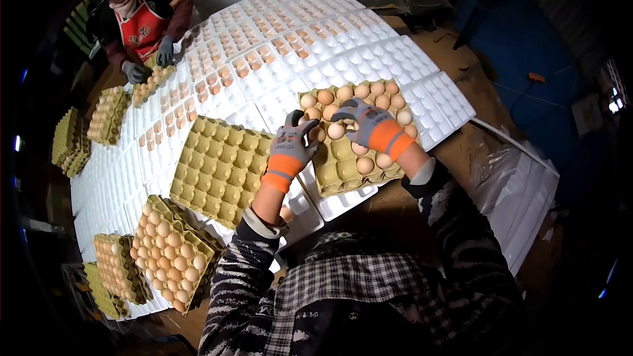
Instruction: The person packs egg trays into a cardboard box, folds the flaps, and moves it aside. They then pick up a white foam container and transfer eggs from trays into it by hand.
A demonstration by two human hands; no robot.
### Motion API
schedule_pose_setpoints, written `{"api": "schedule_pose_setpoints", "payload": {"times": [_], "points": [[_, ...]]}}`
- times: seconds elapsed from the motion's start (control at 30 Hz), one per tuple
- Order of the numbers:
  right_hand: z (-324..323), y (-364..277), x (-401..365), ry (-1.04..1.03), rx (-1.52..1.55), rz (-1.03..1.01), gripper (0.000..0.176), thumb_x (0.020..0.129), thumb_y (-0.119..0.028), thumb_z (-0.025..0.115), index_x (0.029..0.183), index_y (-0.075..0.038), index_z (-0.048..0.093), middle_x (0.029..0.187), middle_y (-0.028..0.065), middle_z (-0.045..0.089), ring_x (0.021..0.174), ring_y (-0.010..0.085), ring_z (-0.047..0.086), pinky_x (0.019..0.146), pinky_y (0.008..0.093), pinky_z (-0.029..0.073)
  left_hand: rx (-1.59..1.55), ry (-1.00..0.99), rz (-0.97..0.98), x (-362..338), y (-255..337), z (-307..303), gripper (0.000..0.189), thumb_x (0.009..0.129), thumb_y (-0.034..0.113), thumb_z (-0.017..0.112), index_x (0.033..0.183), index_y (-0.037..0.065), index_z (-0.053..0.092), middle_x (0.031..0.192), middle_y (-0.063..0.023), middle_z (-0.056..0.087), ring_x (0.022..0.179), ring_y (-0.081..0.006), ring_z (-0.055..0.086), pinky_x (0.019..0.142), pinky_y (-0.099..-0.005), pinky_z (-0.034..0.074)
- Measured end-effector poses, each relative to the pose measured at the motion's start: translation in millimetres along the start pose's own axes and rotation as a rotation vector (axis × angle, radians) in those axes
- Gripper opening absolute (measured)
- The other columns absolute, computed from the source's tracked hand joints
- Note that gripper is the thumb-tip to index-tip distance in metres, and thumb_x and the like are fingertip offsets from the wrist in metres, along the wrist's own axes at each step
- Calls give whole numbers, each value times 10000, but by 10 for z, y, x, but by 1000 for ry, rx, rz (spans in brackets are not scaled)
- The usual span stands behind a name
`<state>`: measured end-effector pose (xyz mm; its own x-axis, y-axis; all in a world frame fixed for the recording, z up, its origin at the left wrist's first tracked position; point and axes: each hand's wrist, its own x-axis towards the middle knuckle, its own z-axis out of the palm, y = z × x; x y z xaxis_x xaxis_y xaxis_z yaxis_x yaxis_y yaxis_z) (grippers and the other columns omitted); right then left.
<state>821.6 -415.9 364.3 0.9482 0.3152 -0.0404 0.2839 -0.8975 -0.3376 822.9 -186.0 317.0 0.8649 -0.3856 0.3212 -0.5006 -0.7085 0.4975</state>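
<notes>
A pulp egg tray [333, 168] partly filled with brown eggs lies before me on white plastic trays. My left hand [290, 147], in a grey and orange glove, is at its left edge, with finger and thumb curled around an egg [318, 134]. Over the middle of the same tray, my right hand [374, 126] wears a matching glove. Its bent fingers and thumb close about a paler egg [336, 131]. Several bare cups show at the tray's lower left. An eggless pulp tray [217, 170] sits left of my left hand.
White plastic egg trays [369, 62] cover the table, many holding eggs. Stacked pulp trays with eggs [168, 254] stand at lower left, more [107, 115] farther back. Across the table, a gloved person in a red apron [140, 33] handles another egg tray [153, 84].
</notes>
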Motion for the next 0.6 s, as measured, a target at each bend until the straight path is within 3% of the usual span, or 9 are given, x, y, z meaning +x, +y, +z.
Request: {"api": "schedule_pose_setpoints", "payload": {"times": [0.03, 0.07, 0.1, 0.13, 0.27, 0.3, 0.33, 0.43, 0.6], "points": [[-54, -226, 27, -50, -246, 4, 437, 774, -305, 724, 1187, -195, 632, 1218, 89, 555, 964, 277, 656, 819, 386, 540, 79, -71, -107, 51, 103, 21, 492, 691, 158, 774, 1162, 201, 640, 1283, -104, 534, 1060, -336, 582, 886, -414, 510], [24, -371, 144, -158, -376, 104, 329, 844, -249, 634, 1160, -163, 668, 1219, 116, 558, 1103, 264, 605, 784, 393, 542, 159, -142, -214, 102, 197, 37, 506, 653, 166, 814, 1133, 195, 657, 1261, -100, 543, 1072, -338, 576, 906, -420, 501], [118, -457, 240, -213, -507, 133, 309, 871, -206, 594, 1165, -146, 667, 1224, 119, 560, 1065, 284, 627, 737, 396, 544, 101, -115, -203, 116, 157, 88, 477, 645, 170, 819, 1099, 188, 673, 1250, -97, 552, 1052, -337, 585, 893, -418, 504], [343, -357, 311, -143, -537, 78, 320, 787, -257, 696, 1087, -150, 679, 1182, 169, 548, 908, 290, 674, 711, 391, 551, 43, -91, -187, 118, 81, 118, 449, 637, 173, 824, 1066, 180, 690, 1239, -95, 561, 1031, -337, 594, 881, -416, 506], [-62, -101, 45, -44, -216, -21, 376, 793, -330, 687, 1124, -155, 646, 1194, 163, 561, 925, 283, 668, 757, 404, 544, -656, 163, -328, -19, -113, 225, 434, 703, 13, 804, 1115, 5, 667, 1276, -118, 568, 1048, -196, 619, 906, -330, 538], [-146, 110, -46, -44, -71, -54, 445, 777, -381, 705, 1167, -181, 627, 1224, 128, 552, 992, 283, 645, 807, 412, 533, -582, 216, -211, -99, -157, 235, 475, 724, 14, 800, 1169, -11, 634, 1294, -107, 568, 1058, -181, 610, 881, -335, 540], [-202, 351, -233, 55, 54, -38, 451, 756, -387, 729, 1145, -180, 638, 1175, 113, 577, 1013, 286, 629, 833, 415, 523, -649, 159, -338, -162, -33, 188, 520, 729, 15, 796, 1215, 7, 612, 1289, -103, 580, 1074, -187, 603, 889, -333, 530], [-466, 1105, -803, 240, 365, 10, 435, 706, -380, 789, 1057, -151, 672, 1076, 89, 633, 1011, 309, 608, 875, 424, 507, -526, 121, -166, -151, 861, 113, 503, 686, 133, 845, 1143, 42, 659, 1254, -120, 600, 1080, -229, 610, 891, -353, 518], [-330, 2979, -1297, 39, -34, 422, 472, 698, -444, 755, 1087, -190, 670, 1204, 75, 602, 1083, 263, 599, 885, 409, 505, -386, -137, 124, 332, 2264, 851, 490, 667, 190, 835, 1124, 133, 669, 1213, -136, 582, 1043, -323, 619, 869, -423, 518]]}}
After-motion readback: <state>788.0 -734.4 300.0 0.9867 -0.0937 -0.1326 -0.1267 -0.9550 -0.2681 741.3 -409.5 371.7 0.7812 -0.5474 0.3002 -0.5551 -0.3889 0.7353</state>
